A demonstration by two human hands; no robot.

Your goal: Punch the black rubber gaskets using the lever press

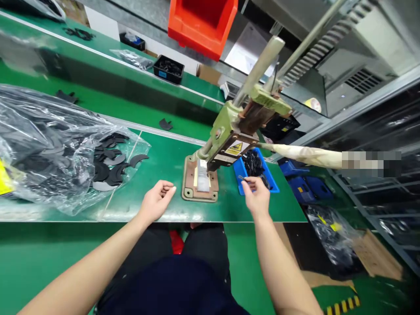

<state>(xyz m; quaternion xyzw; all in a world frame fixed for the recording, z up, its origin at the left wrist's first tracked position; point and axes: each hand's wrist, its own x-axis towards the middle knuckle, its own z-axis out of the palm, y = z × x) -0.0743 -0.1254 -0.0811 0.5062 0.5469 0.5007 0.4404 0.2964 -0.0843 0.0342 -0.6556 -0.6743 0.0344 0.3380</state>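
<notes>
My left hand (156, 201) hovers at the bench's front edge, left of the press base, its fingers curled in toward the thumb and nothing showing in them. A small dark part (242, 178), too small to name, is pinched between the thumb and fingers of my right hand (258, 197). That hand is over the near side of a blue bin (274, 188) of black parts. Between my hands stands a green hand press (226, 127) with a warning label. On its base (187, 175) sits a light grey block (203, 181), under the ram.
A clear plastic bag (78, 183) with black curved pieces (113, 173) spreads over the bench's left side. The press's wrapped lever (305, 155) sticks out right. Behind are a black bin (169, 70) and a loose black piece (166, 124); an orange bin (203, 30) hangs above.
</notes>
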